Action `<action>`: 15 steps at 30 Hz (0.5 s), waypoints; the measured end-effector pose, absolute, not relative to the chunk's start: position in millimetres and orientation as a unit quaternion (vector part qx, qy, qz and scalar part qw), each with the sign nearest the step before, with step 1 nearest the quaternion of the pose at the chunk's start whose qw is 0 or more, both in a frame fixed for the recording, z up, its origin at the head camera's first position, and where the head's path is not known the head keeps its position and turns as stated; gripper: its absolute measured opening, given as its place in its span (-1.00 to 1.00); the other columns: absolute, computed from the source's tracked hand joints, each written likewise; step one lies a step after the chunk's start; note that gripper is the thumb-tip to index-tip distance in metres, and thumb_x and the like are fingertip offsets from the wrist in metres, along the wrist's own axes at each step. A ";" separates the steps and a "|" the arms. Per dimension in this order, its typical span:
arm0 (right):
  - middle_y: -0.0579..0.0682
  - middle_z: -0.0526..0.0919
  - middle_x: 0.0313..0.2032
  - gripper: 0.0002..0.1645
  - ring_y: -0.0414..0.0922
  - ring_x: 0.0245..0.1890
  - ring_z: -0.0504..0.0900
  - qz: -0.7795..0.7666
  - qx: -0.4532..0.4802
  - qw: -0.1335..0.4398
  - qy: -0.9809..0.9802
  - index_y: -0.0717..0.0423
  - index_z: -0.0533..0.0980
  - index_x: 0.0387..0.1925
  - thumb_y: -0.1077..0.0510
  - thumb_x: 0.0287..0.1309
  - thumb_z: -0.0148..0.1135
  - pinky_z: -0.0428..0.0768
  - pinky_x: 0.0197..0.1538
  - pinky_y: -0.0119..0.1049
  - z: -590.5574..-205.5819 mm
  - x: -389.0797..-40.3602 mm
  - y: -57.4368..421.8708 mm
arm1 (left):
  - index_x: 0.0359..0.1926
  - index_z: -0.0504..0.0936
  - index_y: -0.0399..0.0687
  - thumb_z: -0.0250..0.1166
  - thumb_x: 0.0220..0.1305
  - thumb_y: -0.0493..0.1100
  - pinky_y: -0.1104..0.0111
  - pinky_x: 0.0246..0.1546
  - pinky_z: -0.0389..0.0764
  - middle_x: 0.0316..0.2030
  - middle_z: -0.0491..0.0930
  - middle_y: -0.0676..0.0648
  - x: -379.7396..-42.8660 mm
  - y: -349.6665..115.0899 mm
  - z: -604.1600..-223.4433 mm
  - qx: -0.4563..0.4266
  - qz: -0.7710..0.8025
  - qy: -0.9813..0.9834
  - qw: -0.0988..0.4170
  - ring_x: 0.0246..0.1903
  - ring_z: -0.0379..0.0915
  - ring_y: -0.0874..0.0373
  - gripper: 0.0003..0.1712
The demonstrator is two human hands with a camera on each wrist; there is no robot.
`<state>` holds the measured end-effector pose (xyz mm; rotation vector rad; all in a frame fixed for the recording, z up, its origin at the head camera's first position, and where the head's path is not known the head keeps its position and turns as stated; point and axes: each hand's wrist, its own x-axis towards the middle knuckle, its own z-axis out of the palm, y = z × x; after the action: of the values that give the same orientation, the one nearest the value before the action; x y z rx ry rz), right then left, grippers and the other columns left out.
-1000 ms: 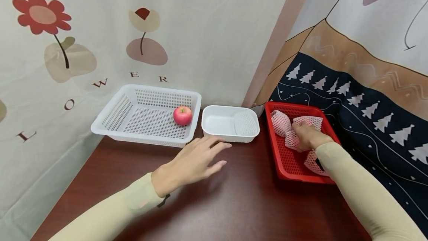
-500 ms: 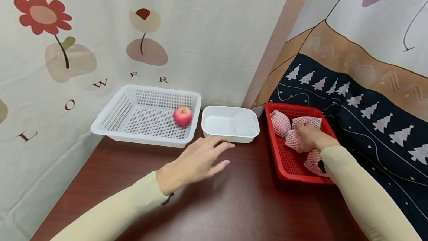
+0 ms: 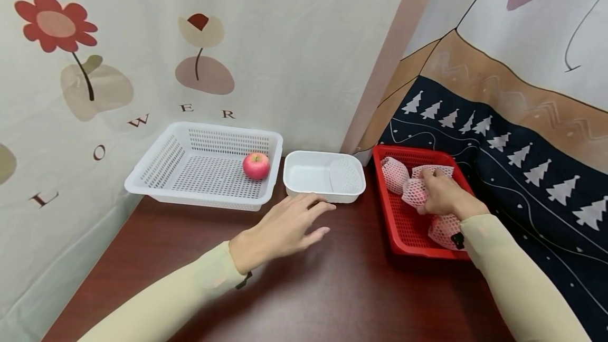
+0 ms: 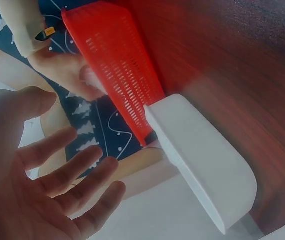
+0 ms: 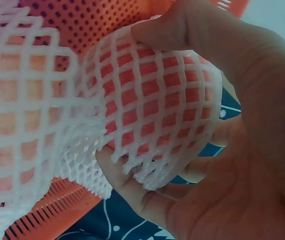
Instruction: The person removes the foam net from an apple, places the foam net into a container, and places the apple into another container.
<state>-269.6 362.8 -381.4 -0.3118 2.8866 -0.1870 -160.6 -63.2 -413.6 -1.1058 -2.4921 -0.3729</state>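
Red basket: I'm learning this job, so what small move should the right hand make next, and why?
Probably lift the netted fruit gently upward: the right hand grips it inside the red basket, while the left hand holds nothing, ready to help.

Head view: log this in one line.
right hand: grips netted fruit in red basket | left hand: empty | unwrapped apple: in white basket

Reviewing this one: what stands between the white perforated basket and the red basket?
The small white tray stands between the white perforated basket and the red basket, as the head view shows.
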 end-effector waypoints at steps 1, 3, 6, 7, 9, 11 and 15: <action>0.77 0.35 0.43 0.18 0.60 0.24 0.67 -0.066 -0.109 0.110 0.986 0.40 0.31 0.57 0.05 0.13 0.81 0.63 0.38 0.61 -381.1 -267.8 362.0 | 0.41 0.75 0.05 0.55 0.56 0.08 0.07 0.28 0.82 0.28 0.79 -0.01 -160.6 -63.2 -413.6 -0.394 -0.133 -0.889 0.193 0.29 0.78 0.01 -0.47; 0.73 0.38 0.40 0.17 0.54 0.17 0.70 -0.072 -0.110 0.102 0.986 0.38 0.32 0.56 0.04 0.13 0.80 0.67 0.35 0.58 -380.8 -264.9 360.1 | 0.41 0.75 0.05 0.55 0.57 0.08 0.06 0.28 0.82 0.28 0.79 -0.01 -160.8 -63.9 -413.8 -0.393 -0.134 -0.889 0.191 0.29 0.78 0.01 -0.47; 0.71 0.35 0.44 0.17 0.53 0.19 0.69 -0.082 -0.108 0.093 0.986 0.36 0.30 0.57 0.03 0.14 0.79 0.65 0.36 0.62 -381.0 -261.2 356.7 | 0.42 0.74 0.06 0.53 0.58 0.09 0.07 0.26 0.83 0.29 0.78 -0.01 -161.5 -65.5 -415.1 -0.390 -0.132 -0.891 0.189 0.30 0.77 0.02 -0.48; 0.71 0.32 0.47 0.18 0.55 0.23 0.67 -0.087 -0.107 0.090 0.986 0.35 0.29 0.58 0.03 0.15 0.78 0.63 0.39 0.64 -381.1 -260.1 355.5 | 0.42 0.74 0.06 0.53 0.58 0.09 0.07 0.24 0.83 0.30 0.78 -0.01 -161.7 -66.1 -415.6 -0.389 -0.131 -0.892 0.188 0.31 0.77 0.02 -0.48; 0.70 0.26 0.54 0.18 0.60 0.31 0.61 -0.096 -0.106 0.083 0.986 0.34 0.27 0.60 0.04 0.16 0.77 0.56 0.43 0.68 -380.8 -257.8 352.6 | 0.43 0.74 0.06 0.52 0.59 0.10 0.08 0.18 0.85 0.31 0.78 0.00 -162.4 -67.6 -416.9 -0.388 -0.129 -0.893 0.188 0.30 0.77 0.03 -0.48; 0.69 0.24 0.57 0.19 0.62 0.36 0.57 -0.107 -0.109 0.074 0.985 0.32 0.26 0.62 0.04 0.16 0.76 0.53 0.45 0.70 -380.9 -256.0 350.0 | 0.43 0.74 0.06 0.53 0.58 0.09 0.08 0.11 0.85 0.30 0.78 0.00 -163.0 -69.2 -418.3 -0.385 -0.130 -0.894 0.189 0.28 0.77 0.04 -0.47; 0.60 0.33 0.51 0.15 0.53 0.28 0.60 -0.122 -0.113 0.055 0.985 0.26 0.27 0.60 0.03 0.16 0.75 0.62 0.40 0.64 -380.5 -251.4 345.2 | 0.42 0.75 0.07 0.54 0.57 0.09 0.09 0.01 0.84 0.28 0.79 0.01 -164.1 -72.9 -420.5 -0.377 -0.130 -0.896 0.193 0.19 0.80 0.06 -0.47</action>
<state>-251.4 345.2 -380.5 -0.3423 2.9892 -0.3704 -164.1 -72.9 -420.5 -1.0587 -2.5157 -0.3660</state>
